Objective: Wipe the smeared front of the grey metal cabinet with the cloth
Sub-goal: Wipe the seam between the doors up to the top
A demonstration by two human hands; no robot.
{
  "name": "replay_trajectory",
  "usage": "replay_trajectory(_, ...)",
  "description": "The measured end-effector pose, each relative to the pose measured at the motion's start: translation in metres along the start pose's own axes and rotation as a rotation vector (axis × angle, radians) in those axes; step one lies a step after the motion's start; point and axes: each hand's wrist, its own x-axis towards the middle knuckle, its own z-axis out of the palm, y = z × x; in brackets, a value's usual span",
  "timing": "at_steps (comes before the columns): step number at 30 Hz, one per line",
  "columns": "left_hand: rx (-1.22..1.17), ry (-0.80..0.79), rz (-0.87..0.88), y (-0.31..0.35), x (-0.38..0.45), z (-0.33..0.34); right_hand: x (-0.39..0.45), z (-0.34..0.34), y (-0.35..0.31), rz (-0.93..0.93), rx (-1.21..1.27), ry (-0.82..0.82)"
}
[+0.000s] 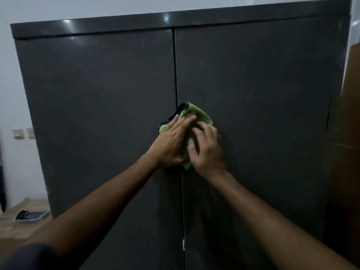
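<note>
The grey metal cabinet [263, 90] fills the view, its two doors meeting at a vertical seam in the middle. A green cloth [200, 115] with a dark trim lies flat against the front, just right of the seam at mid height. My left hand [171, 141] presses on the cloth's left part with straight fingers. Beside it, my right hand [208, 149] presses the cloth's lower right part, fingers slightly bent. Both hands cover most of the cloth. Faint smears show on the doors.
A white wall with two small sockets [23, 132] stands to the left. On the floor at lower left lies a shallow tray [33, 215] with dark items. A brown cardboard box [350, 75] stands against the cabinet's right side.
</note>
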Motion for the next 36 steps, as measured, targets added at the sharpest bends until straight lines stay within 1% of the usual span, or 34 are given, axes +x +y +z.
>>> replay_trajectory(1, -0.079, 0.018, -0.013, -0.002, 0.001, -0.006, -0.001, 0.006, -0.005, 0.008, -0.055, -0.061)
replay_trajectory(3, -0.129, 0.030, 0.007, -0.004, 0.001, -0.017, 0.001, 0.014, -0.012, 0.027, -0.127, -0.103)
replay_trajectory(5, -0.062, 0.043, 0.058, -0.011, -0.004, -0.024, 0.005, 0.019, -0.020, 0.035, -0.171, -0.097)
replay_trajectory(7, 0.077, 0.104, 0.098, -0.024, -0.010, -0.030, 0.012, 0.026, -0.024, 0.046, -0.211, -0.102)
replay_trajectory(8, 0.133, 0.140, 0.088, -0.033, -0.012, -0.034, 0.016, 0.030, -0.025, 0.054, -0.240, -0.125)
replay_trajectory(10, 0.183, 0.232, -0.015, -0.056, -0.015, -0.044, 0.027, 0.034, -0.023, 0.028, -0.329, -0.160)
replay_trajectory(13, 0.220, 0.352, -0.189, -0.085, -0.013, -0.055, 0.063, 0.035, -0.018, -0.127, -0.467, -0.145)
replay_trajectory(15, 0.289, 0.337, -0.227, -0.093, -0.010, -0.054, 0.111, 0.028, -0.016, -0.230, -0.498, -0.129)
replay_trajectory(17, 0.350, 0.314, -0.237, -0.096, -0.011, -0.049, 0.170, 0.014, -0.011, -0.224, -0.502, -0.097)
replay_trajectory(19, 0.362, 0.300, -0.243, -0.098, -0.012, -0.048, 0.213, -0.013, 0.010, -0.080, -0.497, -0.001)
replay_trajectory(20, 0.364, 0.293, -0.244, -0.099, -0.013, -0.048, 0.219, -0.028, 0.027, 0.015, -0.501, 0.054)
replay_trajectory(23, 0.368, 0.281, -0.244, -0.102, -0.012, -0.048, 0.181, -0.072, 0.088, 0.294, -0.487, 0.224)
replay_trajectory(25, 0.380, 0.286, -0.250, -0.100, -0.011, -0.047, 0.144, -0.088, 0.113, 0.556, -0.417, 0.292)
replay_trajectory(27, 0.381, 0.301, -0.250, -0.098, -0.011, -0.046, 0.141, -0.086, 0.113, 0.758, -0.386, 0.320)
replay_trajectory(28, 0.376, 0.310, -0.246, -0.098, -0.011, -0.046, 0.150, -0.079, 0.102, 0.789, -0.389, 0.323)
replay_trajectory(29, 0.369, 0.315, -0.243, -0.097, -0.011, -0.046, 0.160, -0.069, 0.086, 0.753, -0.412, 0.311)
replay_trajectory(30, 0.362, 0.317, -0.239, -0.097, -0.011, -0.047, 0.169, -0.055, 0.067, 0.656, -0.441, 0.275)
replay_trajectory(33, 0.355, 0.334, -0.218, -0.098, -0.012, -0.048, 0.173, -0.002, 0.008, 0.191, -0.524, 0.137)
replay_trajectory(36, 0.348, 0.348, -0.190, -0.100, -0.013, -0.048, 0.114, 0.034, -0.010, -0.290, -0.528, -0.053)
